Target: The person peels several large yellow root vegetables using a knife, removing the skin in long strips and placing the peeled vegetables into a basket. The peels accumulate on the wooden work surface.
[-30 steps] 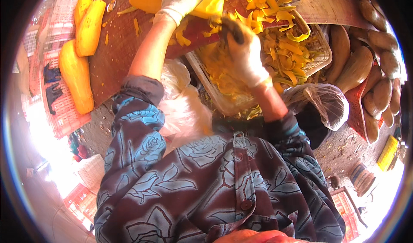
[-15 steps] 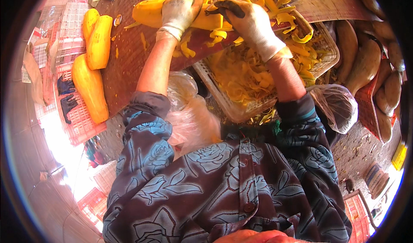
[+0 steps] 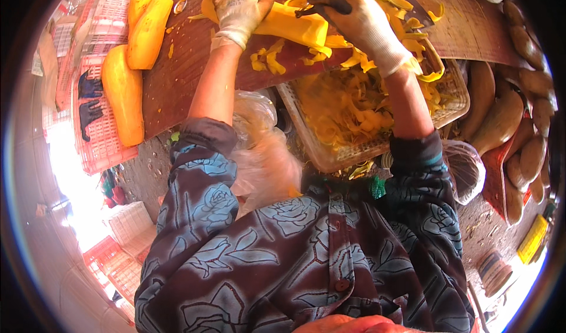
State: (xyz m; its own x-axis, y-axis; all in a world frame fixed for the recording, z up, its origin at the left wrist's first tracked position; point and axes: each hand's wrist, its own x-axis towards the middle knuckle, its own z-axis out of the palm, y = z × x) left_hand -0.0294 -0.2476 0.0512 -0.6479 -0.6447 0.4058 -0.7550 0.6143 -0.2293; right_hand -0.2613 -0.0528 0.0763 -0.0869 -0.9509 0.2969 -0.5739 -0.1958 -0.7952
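A long peeled yellow-orange squash (image 3: 298,26) lies across the board at the top. My left hand (image 3: 239,12), in a white knit glove, wraps over its left part and holds it down. At its right end is my right hand (image 3: 354,23), gloved, with dark finger areas. A slim dark tool (image 3: 306,10), which looks like a peeler, sticks out from its closed fingers; most of it is hidden. Yellow peel strips (image 3: 271,57) lie around the squash, with more heaped beyond my right hand.
A pale plastic crate (image 3: 306,150) full of peelings stands below the board (image 3: 171,97). Peeled squashes (image 3: 124,97) lie along the left edge, beside a pink crate (image 3: 97,150) with dark gloves (image 3: 89,106). Tan unpeeled squashes (image 3: 501,121) are piled at right, near a plastic-wrapped bundle (image 3: 464,171).
The view has shifted slightly. My left hand has moved leftward along the squash with its fingers more spread over it, and my right hand has drawn rightward to the squash's end.
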